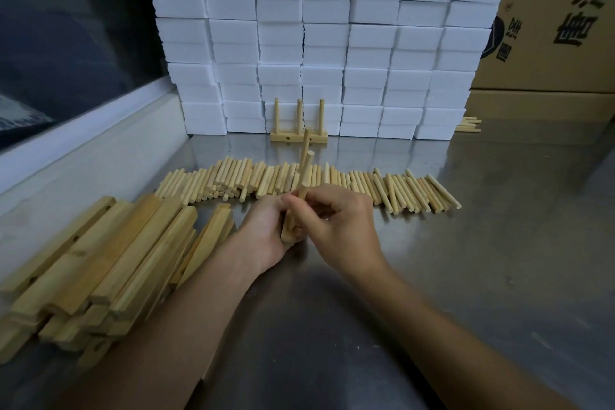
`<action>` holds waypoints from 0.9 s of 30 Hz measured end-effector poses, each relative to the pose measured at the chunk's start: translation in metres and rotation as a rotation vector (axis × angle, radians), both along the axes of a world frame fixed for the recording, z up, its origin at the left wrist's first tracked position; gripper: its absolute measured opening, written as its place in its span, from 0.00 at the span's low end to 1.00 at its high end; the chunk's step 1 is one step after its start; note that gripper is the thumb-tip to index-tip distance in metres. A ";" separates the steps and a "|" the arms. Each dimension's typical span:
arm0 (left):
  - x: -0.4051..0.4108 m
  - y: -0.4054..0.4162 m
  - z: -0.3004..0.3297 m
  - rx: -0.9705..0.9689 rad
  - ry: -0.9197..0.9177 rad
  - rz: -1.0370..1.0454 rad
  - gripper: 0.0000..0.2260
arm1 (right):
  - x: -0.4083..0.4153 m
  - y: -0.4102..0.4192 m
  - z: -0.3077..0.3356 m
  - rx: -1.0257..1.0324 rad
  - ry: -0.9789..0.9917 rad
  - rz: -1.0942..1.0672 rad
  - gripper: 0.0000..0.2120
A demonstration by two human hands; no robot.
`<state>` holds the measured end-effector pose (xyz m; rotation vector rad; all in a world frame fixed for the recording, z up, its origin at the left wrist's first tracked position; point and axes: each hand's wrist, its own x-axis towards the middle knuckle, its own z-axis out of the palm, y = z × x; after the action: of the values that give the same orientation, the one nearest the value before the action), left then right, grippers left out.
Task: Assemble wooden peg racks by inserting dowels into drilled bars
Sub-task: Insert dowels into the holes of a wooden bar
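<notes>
The right hand (336,223) pinched a dowel (303,173) near its base, while the left hand (266,226) gripped a drilled bar (287,232) held just above the steel table (466,243). A second dowel stood alongside. Entering tilted, the dowel could jam or split the bar; spare dowels (299,183) lay just behind.

A single head-worn, wide-angle camera looks forward and steeply down across a steel table (499,243) from close above the person's forearms. It faces a wall of white foam blocks (332,43) at the table's far edge, with a cardboard box (565,27) at right and a dark window (66,27) at left. Straight edges bow near the borders.
</notes>
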<state>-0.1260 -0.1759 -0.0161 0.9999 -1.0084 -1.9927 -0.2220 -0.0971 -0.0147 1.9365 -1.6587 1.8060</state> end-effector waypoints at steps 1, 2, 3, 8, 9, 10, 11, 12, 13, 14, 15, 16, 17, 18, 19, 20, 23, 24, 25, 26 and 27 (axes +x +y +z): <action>0.000 0.000 0.000 -0.002 0.002 -0.003 0.13 | 0.000 0.000 0.000 -0.019 0.016 -0.016 0.10; 0.000 0.000 0.000 -0.007 -0.001 -0.008 0.13 | 0.000 0.000 -0.001 -0.033 0.031 -0.037 0.12; 0.000 0.000 0.000 -0.009 -0.007 -0.011 0.13 | 0.001 0.000 -0.001 -0.041 0.045 -0.062 0.13; 0.001 -0.001 -0.001 0.003 0.003 -0.007 0.14 | 0.007 0.000 -0.001 -0.066 0.099 -0.132 0.13; 0.001 -0.002 -0.002 0.002 0.018 -0.010 0.14 | 0.007 0.000 -0.001 -0.059 0.110 -0.124 0.13; 0.001 -0.002 -0.002 -0.001 0.030 -0.019 0.14 | 0.007 0.000 0.000 -0.050 0.115 -0.109 0.13; 0.001 -0.002 -0.003 -0.006 0.037 -0.028 0.14 | 0.005 -0.001 0.000 -0.043 0.118 -0.097 0.13; 0.001 -0.002 -0.003 -0.012 0.040 -0.039 0.14 | 0.004 -0.001 0.001 -0.036 0.123 -0.088 0.14; 0.001 -0.002 -0.003 -0.016 0.042 -0.046 0.14 | 0.003 -0.001 0.002 -0.026 0.126 -0.078 0.14; 0.001 -0.002 -0.003 -0.017 0.046 -0.052 0.14 | 0.002 -0.001 0.003 -0.014 0.129 -0.062 0.14; 0.001 -0.002 -0.003 -0.017 0.048 -0.056 0.15 | 0.002 -0.001 0.004 -0.004 0.132 -0.044 0.13; 0.001 -0.003 -0.004 -0.017 0.051 -0.059 0.16 | 0.002 -0.001 0.005 0.001 0.134 -0.030 0.13; 0.001 -0.003 -0.004 -0.019 0.054 -0.062 0.18 | 0.001 -0.001 0.005 0.004 0.133 -0.020 0.12; 0.000 -0.004 -0.004 -0.020 0.055 -0.064 0.20 | 0.001 -0.001 0.006 0.011 0.127 -0.010 0.12; 0.000 -0.003 -0.004 -0.019 0.054 -0.066 0.21 | 0.000 -0.001 0.006 0.025 0.117 0.005 0.12; 0.000 -0.003 -0.003 -0.016 0.050 -0.065 0.21 | -0.002 -0.001 0.007 0.042 0.107 0.022 0.12; 0.000 -0.002 -0.002 -0.012 0.015 -0.052 0.16 | -0.006 -0.002 0.010 0.086 0.076 0.071 0.12; 0.000 -0.002 -0.002 -0.007 0.008 -0.047 0.15 | -0.007 -0.003 0.011 0.097 0.069 0.088 0.13; 0.000 -0.003 -0.002 -0.001 0.004 -0.042 0.15 | -0.008 -0.003 0.012 0.105 0.065 0.104 0.13; 0.000 -0.002 -0.002 0.006 0.003 -0.039 0.15 | -0.008 -0.003 0.012 0.110 0.061 0.117 0.13; 0.000 -0.002 -0.002 0.011 0.002 -0.035 0.15 | -0.009 -0.003 0.013 0.114 0.058 0.125 0.14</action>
<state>-0.1261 -0.1778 -0.0181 0.9925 -1.0217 -2.0295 -0.2314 -0.1005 -0.0017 2.1630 -1.6936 1.7109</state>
